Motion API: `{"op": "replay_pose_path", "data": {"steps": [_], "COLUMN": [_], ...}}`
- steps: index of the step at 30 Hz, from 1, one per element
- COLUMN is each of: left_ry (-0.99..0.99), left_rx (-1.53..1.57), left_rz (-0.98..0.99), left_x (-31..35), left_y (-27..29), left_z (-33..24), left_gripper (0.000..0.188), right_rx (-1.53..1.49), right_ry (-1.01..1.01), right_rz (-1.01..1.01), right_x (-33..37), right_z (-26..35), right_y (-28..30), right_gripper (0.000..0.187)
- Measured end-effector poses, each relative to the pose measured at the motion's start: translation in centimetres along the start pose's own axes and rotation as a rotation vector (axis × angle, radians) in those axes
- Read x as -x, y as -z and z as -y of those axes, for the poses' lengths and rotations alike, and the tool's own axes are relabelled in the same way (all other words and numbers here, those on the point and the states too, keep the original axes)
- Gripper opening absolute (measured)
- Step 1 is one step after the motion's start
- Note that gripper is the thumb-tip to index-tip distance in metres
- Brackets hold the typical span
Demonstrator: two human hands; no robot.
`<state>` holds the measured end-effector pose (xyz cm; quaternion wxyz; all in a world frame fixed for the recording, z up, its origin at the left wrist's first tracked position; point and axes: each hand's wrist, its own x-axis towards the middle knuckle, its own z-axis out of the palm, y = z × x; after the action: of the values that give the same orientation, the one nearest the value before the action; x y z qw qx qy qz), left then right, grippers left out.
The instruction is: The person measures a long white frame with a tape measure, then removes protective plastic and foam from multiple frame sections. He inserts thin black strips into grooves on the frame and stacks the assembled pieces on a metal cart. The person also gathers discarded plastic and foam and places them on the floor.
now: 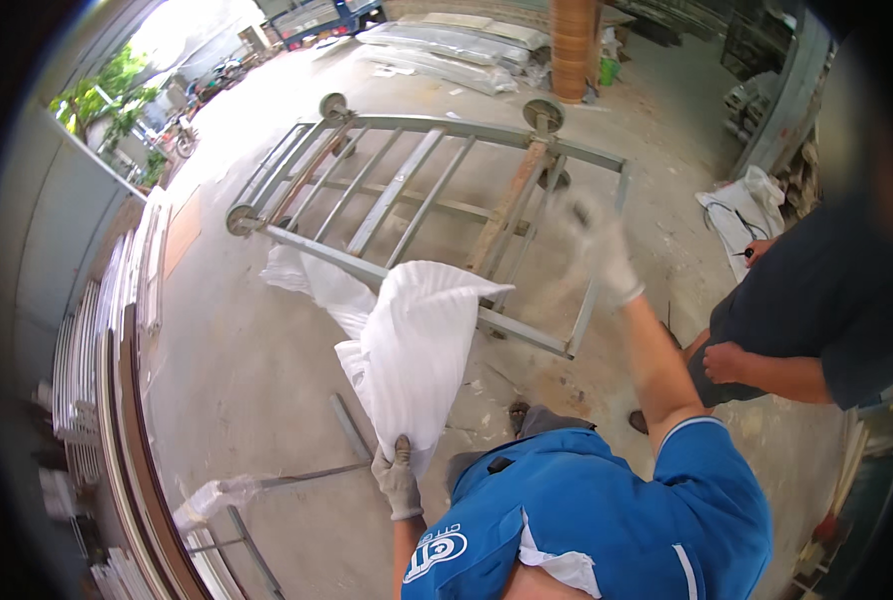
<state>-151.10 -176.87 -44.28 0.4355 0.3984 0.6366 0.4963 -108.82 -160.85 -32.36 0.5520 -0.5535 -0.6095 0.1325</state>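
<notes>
My left hand (399, 480), in a grey work glove, grips the lower end of a white foam wrapping sheet (422, 340). The sheet rises from the hand and its folds trail against the near rail of a metal frame cart (422, 190). That cart is tipped over, its wheels showing at the corners. Out to the right, my gloved right hand (607, 255) is raised beside the right end of the cart. Motion smears its fingers, so their pose is unclear.
At the right, another person (807, 290) in dark clothes stands close by. Long profiles (132, 430) line the left side. A metal stand (267, 482) with plastic wrap is at the lower left. Wrapped bundles (447, 50) and a brown column (573, 50) stand far back.
</notes>
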Motion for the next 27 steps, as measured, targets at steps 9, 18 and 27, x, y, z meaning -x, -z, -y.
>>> {"op": "replay_pose_path", "data": {"steps": [9,18,27], "left_ry": [-0.212,-0.129,-0.077], "left_rx": [0.291,0.325,0.297], "left_rz": [-0.082,-0.362,-0.571], "left_x": [5.4,10.9,13.3], "left_y": [3.6,15.4,17.2], "left_z": [-2.9,-1.2,-4.0], "left_gripper": [0.036,0.070,0.069], "right_rx": [-0.306,-0.104,0.271], "right_ry": [-0.778,-1.213,-1.153], "right_rz": [1.099,0.591,0.285], "right_x": [28.2,27.3,20.1], "right_z": [-3.0,-6.8,-15.5], "right_y": [-19.1,-20.8,-8.9], "right_gripper": [0.087,0.066,0.077]}}
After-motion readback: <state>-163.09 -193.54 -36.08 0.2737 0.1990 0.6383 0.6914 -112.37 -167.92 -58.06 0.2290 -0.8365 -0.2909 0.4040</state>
